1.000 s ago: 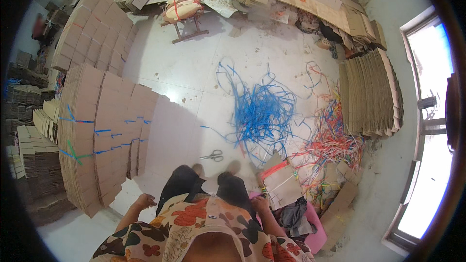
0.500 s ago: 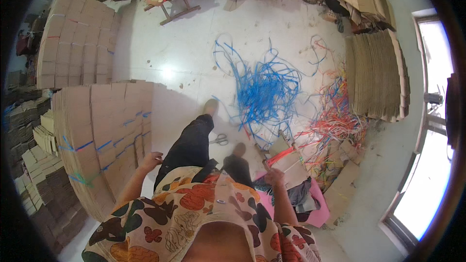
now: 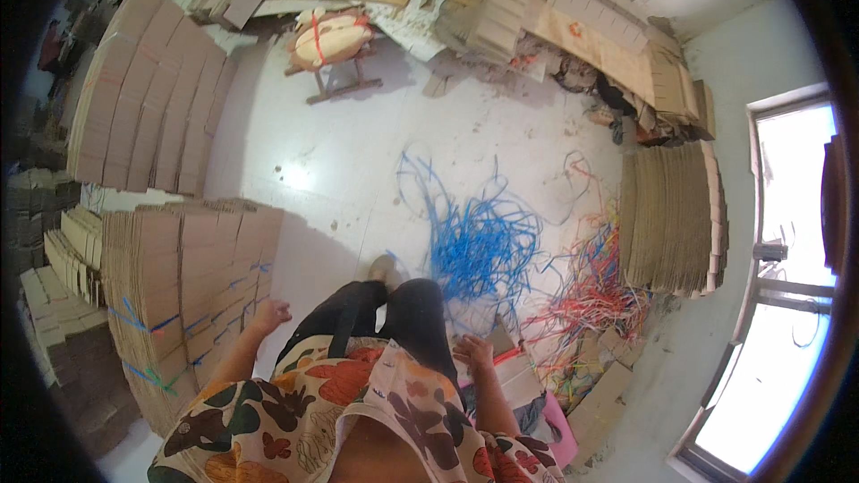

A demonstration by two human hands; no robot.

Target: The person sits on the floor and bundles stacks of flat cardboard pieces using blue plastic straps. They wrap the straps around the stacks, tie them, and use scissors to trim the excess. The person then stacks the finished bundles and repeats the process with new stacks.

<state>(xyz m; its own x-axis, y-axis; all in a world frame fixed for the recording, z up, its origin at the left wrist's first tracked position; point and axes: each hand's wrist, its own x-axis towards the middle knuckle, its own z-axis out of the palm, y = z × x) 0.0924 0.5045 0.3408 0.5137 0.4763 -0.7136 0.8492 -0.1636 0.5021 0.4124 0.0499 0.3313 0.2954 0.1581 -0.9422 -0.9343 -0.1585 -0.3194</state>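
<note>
My left hand (image 3: 271, 315) hangs at my left side near a strapped stack of flat cardboard (image 3: 148, 286) with blue and green bands. Its fingers are loosely bent and apart, and I see nothing in them. On the other side, my right hand (image 3: 474, 351) is held in front of my right hip with fingers stretched out and empty. Just beside it is a low seat padded with cardboard (image 3: 528, 377), a red strip across it and a pink cloth (image 3: 560, 434) at its side. My arm and body partly cover the seat.
A tangle of blue strapping (image 3: 483, 246) lies on the floor ahead, with mixed red and white strapping (image 3: 586, 309) to its right. Cardboard stacks stand at far left (image 3: 148, 94) and right (image 3: 671, 219). A wooden stool (image 3: 331, 45) with a cushion is further off.
My right hand has let go of the seat's wooden bar. My legs have come together, and the view has tilted up. The scissors on the floor are now hidden.
</note>
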